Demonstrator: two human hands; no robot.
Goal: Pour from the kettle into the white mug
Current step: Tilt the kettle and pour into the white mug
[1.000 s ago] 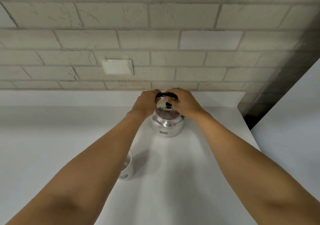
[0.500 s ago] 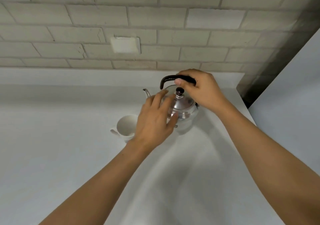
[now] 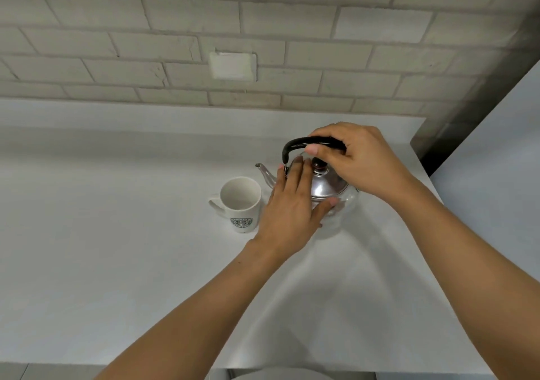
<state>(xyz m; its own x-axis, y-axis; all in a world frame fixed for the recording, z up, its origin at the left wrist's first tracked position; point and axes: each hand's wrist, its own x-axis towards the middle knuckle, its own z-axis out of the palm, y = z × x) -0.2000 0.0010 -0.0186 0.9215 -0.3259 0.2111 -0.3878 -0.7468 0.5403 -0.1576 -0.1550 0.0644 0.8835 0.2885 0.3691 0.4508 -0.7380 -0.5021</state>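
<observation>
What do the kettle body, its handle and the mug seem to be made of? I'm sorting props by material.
Kettle: polished metal, likely steel or aluminium, judging by mirror-like reflections. Handle: glossy black, probably plastic, under the right hand. Mug: glazed white ceramic, going by its smooth thick rim.

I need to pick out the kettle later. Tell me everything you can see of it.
The kettle is small, rounded, shiny metal, with a lid topped by a dark knob. A black arched handle stands over it; a thin curved spout points left toward the mug. It stands upright on the white counter. The right hand grips the handle; the left hand lies flat on its side.
</observation>
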